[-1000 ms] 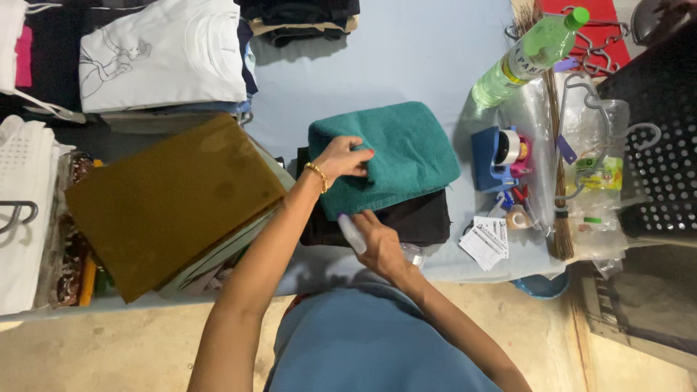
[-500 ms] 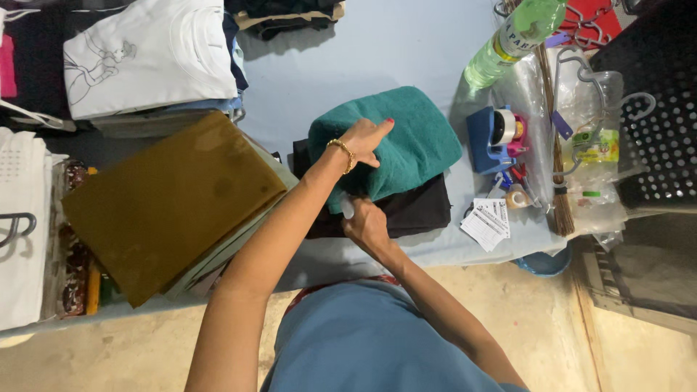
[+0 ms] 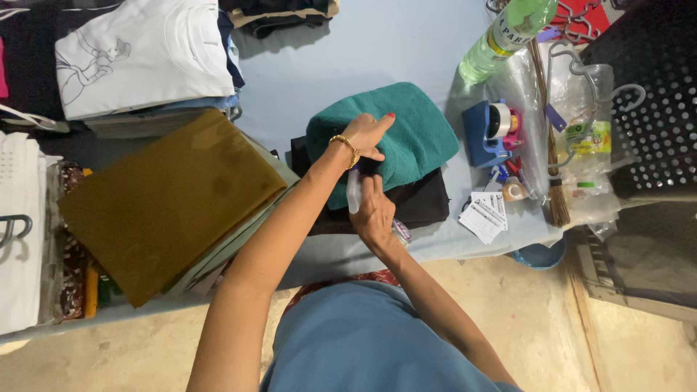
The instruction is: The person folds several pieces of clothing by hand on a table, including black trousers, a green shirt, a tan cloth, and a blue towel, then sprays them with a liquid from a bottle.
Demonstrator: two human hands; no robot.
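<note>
Under the left hand (image 3: 368, 136), which presses flat on it, the folded teal towel (image 3: 417, 134) already tops the black garment (image 3: 425, 203), while the right hand (image 3: 374, 210) grasps a small whitish bottle (image 3: 353, 192) beside the stack, unpacked.

two hands (image 3: 367, 138), one teal towel (image 3: 410, 131)
</note>
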